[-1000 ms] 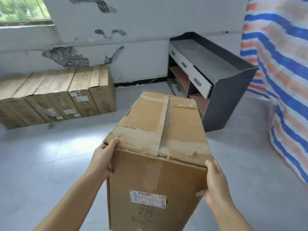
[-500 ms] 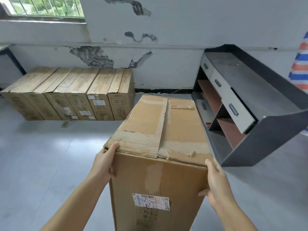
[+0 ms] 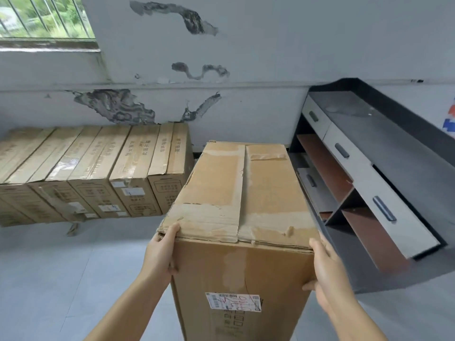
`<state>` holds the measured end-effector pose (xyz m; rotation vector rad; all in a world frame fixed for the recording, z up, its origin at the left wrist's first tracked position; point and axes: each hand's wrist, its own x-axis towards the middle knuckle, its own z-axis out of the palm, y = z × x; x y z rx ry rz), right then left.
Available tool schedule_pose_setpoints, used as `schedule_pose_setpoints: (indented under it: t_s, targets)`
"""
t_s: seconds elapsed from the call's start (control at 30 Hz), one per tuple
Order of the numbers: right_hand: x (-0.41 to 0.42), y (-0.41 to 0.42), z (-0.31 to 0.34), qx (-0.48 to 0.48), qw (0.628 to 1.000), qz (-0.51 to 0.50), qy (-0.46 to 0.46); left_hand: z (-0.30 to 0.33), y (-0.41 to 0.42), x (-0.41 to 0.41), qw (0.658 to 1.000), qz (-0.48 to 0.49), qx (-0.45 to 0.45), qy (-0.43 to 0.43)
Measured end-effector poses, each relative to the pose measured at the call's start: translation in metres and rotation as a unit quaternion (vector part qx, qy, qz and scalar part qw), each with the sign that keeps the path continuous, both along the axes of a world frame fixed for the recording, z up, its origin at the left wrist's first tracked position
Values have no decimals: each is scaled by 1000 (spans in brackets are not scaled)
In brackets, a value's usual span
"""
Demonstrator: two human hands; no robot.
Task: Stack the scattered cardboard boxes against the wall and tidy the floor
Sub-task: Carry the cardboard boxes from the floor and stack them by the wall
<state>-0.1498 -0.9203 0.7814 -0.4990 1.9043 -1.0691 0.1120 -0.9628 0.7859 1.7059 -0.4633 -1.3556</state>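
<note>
I carry a tall brown cardboard box with torn tape on top and a white barcode label on its near face. My left hand grips its upper left edge, thumb on the front face. My right hand presses flat against its right side, thumb on the front. A row of several flat cardboard boxes stands on edge against the peeling wall, just left of the carried box.
A dark cabinet with white drawers and brown shelves stands close on the right, its corner near the carried box. A barred window is at the upper left. Grey tiled floor stretches to the left. A small scrap lies by the row.
The view has closed in on the wall and swung left. The row of boxes and the cabinet now look larger and nearer. The striped tarp has almost left the frame. Both hands hold as before.
</note>
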Motion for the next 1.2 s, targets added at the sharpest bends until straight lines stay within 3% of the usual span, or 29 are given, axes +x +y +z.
schedule_pose_setpoints:
  t_s: [0.63, 0.93, 1.2]
  targets:
    - [-21, -445, -26, 1, 995, 101, -10, -33, -387, -8, 995, 91, 7, 34]
    - [20, -587, -97, 19, 998, 52, -41, -100, -550, 31, 996, 81, 19, 29]
    - [27, -660, -209, 39, 992, 80, -85, -189, -617, 36, 993, 107, 53, -6]
